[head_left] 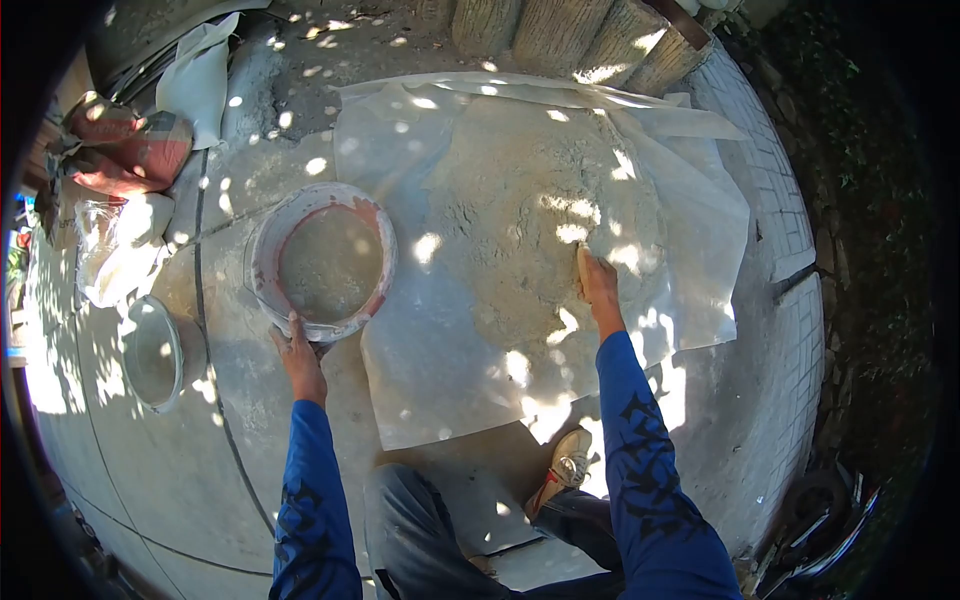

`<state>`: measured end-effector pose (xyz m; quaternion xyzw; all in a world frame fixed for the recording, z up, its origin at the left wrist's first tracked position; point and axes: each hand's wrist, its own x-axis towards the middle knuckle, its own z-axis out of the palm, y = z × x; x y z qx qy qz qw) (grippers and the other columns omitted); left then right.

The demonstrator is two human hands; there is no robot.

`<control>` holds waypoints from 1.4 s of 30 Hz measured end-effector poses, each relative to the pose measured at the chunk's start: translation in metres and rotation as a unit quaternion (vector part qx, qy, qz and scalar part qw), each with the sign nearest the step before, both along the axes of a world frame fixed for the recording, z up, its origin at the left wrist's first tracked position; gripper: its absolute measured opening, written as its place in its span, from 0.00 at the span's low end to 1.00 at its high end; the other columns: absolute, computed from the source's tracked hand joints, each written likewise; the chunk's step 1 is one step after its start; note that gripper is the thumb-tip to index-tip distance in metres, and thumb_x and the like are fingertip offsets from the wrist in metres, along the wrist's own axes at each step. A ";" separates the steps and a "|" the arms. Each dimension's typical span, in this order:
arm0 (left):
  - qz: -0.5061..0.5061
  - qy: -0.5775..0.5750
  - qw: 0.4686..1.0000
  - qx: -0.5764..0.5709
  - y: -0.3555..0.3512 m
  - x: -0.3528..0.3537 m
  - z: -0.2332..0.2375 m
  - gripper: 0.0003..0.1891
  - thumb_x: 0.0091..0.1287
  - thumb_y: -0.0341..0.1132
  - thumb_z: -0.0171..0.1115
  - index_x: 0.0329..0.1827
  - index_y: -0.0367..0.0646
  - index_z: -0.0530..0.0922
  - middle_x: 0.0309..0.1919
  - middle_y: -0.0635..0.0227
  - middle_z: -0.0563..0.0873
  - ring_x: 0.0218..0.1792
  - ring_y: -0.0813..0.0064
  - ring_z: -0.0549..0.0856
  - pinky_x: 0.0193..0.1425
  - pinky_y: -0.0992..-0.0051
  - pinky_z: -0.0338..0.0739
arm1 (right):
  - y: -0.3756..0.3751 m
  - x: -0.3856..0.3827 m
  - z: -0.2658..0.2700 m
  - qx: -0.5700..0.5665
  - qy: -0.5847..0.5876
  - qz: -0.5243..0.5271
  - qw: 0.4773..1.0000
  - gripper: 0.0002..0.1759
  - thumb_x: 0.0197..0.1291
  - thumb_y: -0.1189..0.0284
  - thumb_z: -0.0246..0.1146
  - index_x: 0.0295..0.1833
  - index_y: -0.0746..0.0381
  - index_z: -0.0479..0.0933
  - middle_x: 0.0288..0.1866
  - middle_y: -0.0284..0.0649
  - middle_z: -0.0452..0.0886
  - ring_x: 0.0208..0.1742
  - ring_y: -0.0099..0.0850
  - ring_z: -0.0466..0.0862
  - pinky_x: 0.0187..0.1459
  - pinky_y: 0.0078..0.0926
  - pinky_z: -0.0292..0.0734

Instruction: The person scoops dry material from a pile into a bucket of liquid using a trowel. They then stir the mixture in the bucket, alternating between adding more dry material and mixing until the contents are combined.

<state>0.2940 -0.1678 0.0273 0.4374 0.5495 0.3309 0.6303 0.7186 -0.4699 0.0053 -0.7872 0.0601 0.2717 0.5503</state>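
My left hand (298, 362) is closed on the near rim of a round bucket (262, 262), with a finger over the edge. The bucket has a whitish, crusted rim and reddish inner wall, and holds a grey, smooth-surfaced material (330, 262). To the right, my right hand (602, 290) is wrapped round what looks like a trowel (583, 262) with a tan handle. Its blade is hard to tell apart from the sunlit grey cement-like mix (500, 220) around it. The mix lies spread over a pale plastic sheet (420, 400) on the ground.
A smaller bucket (152, 355) stands at the left, below a clear plastic bag (105, 255) and a red-and-grey sack (130, 150). Log-like posts (560, 35) line the far edge. A brick border (790, 380) runs along the right. My shoe (570, 460) is near the sheet's front edge.
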 end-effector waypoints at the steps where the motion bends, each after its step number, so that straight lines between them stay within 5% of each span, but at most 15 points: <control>1: 0.001 0.000 1.000 -0.002 0.000 -0.001 0.001 0.44 0.76 0.54 0.59 0.83 0.42 0.45 0.67 0.53 0.73 0.54 0.62 0.84 0.50 0.63 0.85 | -0.003 -0.004 0.004 0.011 0.018 -0.015 1.000 0.25 0.67 0.51 0.64 0.49 0.65 0.78 0.25 0.40 0.79 0.17 0.29 0.77 0.17 0.30 0.69; 7: -0.019 -0.005 1.000 0.017 -0.004 0.004 0.010 0.48 0.74 0.56 0.60 0.83 0.40 0.43 0.68 0.51 0.72 0.58 0.59 0.83 0.54 0.61 0.83 | -0.018 -0.016 0.036 0.034 0.013 0.020 0.999 0.18 0.71 0.55 0.60 0.48 0.60 0.74 0.26 0.37 0.77 0.18 0.26 0.75 0.18 0.26 0.69; 9: 0.018 -0.002 1.000 0.015 -0.007 0.009 0.013 0.36 0.74 0.58 0.58 0.74 0.45 0.58 0.61 0.59 0.78 0.53 0.65 0.85 0.51 0.63 0.84 | -0.020 -0.021 0.049 0.027 0.002 0.026 0.999 0.18 0.71 0.55 0.60 0.47 0.60 0.74 0.26 0.37 0.77 0.18 0.25 0.75 0.18 0.25 0.69; 16: 0.019 0.000 1.000 0.013 -0.001 0.008 0.006 0.44 0.74 0.59 0.59 0.81 0.44 0.49 0.65 0.52 0.75 0.56 0.56 0.84 0.53 0.59 0.84 | -0.015 -0.037 0.093 0.016 -0.015 0.052 0.998 0.17 0.70 0.56 0.61 0.42 0.59 0.75 0.25 0.36 0.77 0.17 0.25 0.74 0.17 0.25 0.67; 27: 0.038 0.025 0.999 0.000 0.000 0.011 0.002 0.34 0.76 0.53 0.58 0.75 0.40 0.60 0.63 0.50 0.77 0.59 0.61 0.81 0.63 0.65 0.78 | 0.034 -0.082 0.170 -0.010 0.012 0.134 0.991 0.17 0.70 0.56 0.62 0.42 0.60 0.76 0.25 0.36 0.77 0.17 0.24 0.73 0.17 0.25 0.65; 29: 0.038 0.016 0.999 -0.010 -0.001 0.010 0.004 0.40 0.75 0.54 0.58 0.78 0.35 0.57 0.66 0.46 0.75 0.63 0.58 0.79 0.67 0.66 0.74 | 0.045 -0.091 0.180 -0.012 0.018 0.157 0.987 0.17 0.70 0.56 0.62 0.42 0.60 0.76 0.25 0.36 0.77 0.17 0.24 0.73 0.18 0.25 0.65; 31: 0.036 0.056 0.997 0.023 0.002 0.008 -0.010 0.48 0.74 0.55 0.60 0.83 0.38 0.43 0.72 0.44 0.68 0.62 0.52 0.81 0.57 0.61 0.85 | 0.056 -0.102 0.187 0.011 0.020 0.209 0.978 0.17 0.71 0.56 0.62 0.42 0.61 0.76 0.25 0.35 0.76 0.17 0.24 0.73 0.18 0.24 0.65; 33: 0.042 0.055 0.997 0.018 0.001 0.008 -0.011 0.48 0.74 0.55 0.60 0.83 0.36 0.43 0.73 0.43 0.67 0.65 0.53 0.79 0.58 0.63 0.84 | 0.072 -0.115 0.194 -0.009 0.029 0.222 0.975 0.18 0.71 0.56 0.61 0.43 0.61 0.75 0.25 0.36 0.76 0.17 0.24 0.73 0.18 0.25 0.65; 35: 0.032 0.056 0.998 0.021 -0.002 0.010 0.000 0.51 0.73 0.58 0.59 0.81 0.26 0.45 0.73 0.38 0.68 0.71 0.54 0.73 0.73 0.69 0.67 | 0.087 -0.127 0.198 -0.010 0.032 0.261 0.965 0.18 0.72 0.56 0.61 0.43 0.62 0.75 0.25 0.36 0.76 0.18 0.23 0.73 0.18 0.24 0.66; 42: 0.025 0.054 0.997 0.040 -0.004 0.010 0.018 0.52 0.73 0.58 0.59 0.80 0.23 0.45 0.69 0.37 0.73 0.66 0.54 0.77 0.68 0.69 0.71 | 0.147 -0.164 0.196 -0.008 0.039 0.366 0.930 0.20 0.72 0.54 0.61 0.48 0.62 0.76 0.26 0.35 0.76 0.18 0.23 0.74 0.18 0.24 0.65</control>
